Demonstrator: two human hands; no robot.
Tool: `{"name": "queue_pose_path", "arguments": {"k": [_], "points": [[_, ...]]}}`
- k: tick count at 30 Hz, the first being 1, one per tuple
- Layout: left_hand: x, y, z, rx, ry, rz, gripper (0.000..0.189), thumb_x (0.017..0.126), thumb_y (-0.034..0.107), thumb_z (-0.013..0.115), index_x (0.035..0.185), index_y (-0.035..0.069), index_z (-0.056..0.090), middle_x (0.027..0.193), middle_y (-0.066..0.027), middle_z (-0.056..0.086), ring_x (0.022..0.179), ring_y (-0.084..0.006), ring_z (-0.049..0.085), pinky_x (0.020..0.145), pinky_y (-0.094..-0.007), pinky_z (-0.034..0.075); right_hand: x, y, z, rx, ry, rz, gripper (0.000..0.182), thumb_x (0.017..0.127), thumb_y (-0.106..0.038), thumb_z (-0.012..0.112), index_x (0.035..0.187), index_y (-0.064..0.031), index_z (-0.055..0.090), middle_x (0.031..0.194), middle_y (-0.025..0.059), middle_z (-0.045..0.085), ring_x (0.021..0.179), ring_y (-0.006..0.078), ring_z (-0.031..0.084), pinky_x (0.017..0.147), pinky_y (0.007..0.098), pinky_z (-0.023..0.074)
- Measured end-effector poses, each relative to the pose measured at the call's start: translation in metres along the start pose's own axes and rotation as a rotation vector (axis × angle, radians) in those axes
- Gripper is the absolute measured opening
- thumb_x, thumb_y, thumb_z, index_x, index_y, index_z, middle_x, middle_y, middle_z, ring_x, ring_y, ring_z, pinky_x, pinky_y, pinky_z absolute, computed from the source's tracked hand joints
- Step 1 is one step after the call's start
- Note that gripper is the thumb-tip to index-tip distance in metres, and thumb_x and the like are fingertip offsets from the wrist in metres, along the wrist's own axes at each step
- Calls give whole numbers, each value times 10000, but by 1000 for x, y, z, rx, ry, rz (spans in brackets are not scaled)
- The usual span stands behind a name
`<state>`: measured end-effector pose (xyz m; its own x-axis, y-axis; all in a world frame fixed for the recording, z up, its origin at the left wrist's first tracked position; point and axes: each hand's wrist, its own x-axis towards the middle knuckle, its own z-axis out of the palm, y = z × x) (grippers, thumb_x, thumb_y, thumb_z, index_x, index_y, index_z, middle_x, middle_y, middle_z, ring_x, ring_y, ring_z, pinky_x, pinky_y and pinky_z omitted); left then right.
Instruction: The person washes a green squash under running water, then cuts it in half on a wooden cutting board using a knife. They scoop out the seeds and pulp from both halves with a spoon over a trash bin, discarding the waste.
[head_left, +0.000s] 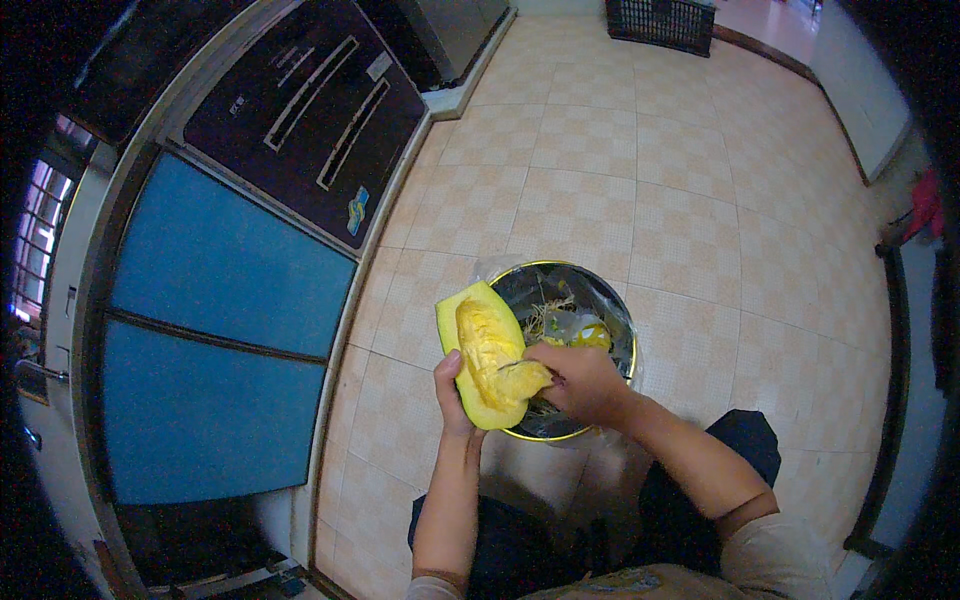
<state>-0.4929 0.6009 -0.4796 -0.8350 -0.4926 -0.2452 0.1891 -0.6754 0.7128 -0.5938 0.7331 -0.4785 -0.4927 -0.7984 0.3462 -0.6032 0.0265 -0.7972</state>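
Note:
My left hand (448, 390) cradles a halved oblong gourd or squash (450, 330) from its left side and underneath, thumb along the rim. Its rind is pale green, and the hollowed yellow flesh (480, 337) faces up. My right hand (585, 379) is closed at the gourd's lower right, on what looks like a spoon (525, 379). The spoon's yellowish bowl rests in the hollow, with a thin dark curved edge showing; its handle is hidden in my fist. Below both hands stands a round bin (634, 352) with a yellow rim and a plastic liner.
Inside the bin lie stringy scraps (551, 311) and plastic wrapping (577, 328). Blue cabinet doors (232, 255) and a dark panel (300, 112) line the left. A black plastic crate (660, 26) sits on the tiled floor (585, 187) at the far end.

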Motion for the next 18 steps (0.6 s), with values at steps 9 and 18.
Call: {"name": "queue_pose_path", "arguments": {"k": [9,18], "points": [[7,2,-8,-17,9,58,636,767,496,465,1214,50,382,1134,-153,501,972,-326,529,825,-408,451,12,9,-15,449,294,243,274,758,-248,649,918,-49,552,760,69,606,677,127,561,601,269,458],[-1,2,-7,-140,-70,-138,665,781,525,443,1249,62,351,1182,-172,468,994,-390,512,840,-460,436,9,7,-34,-282,-62,452,365,754,-299,595,971,-27,486,808,172,602,730,347,586,607,425,465]]}}
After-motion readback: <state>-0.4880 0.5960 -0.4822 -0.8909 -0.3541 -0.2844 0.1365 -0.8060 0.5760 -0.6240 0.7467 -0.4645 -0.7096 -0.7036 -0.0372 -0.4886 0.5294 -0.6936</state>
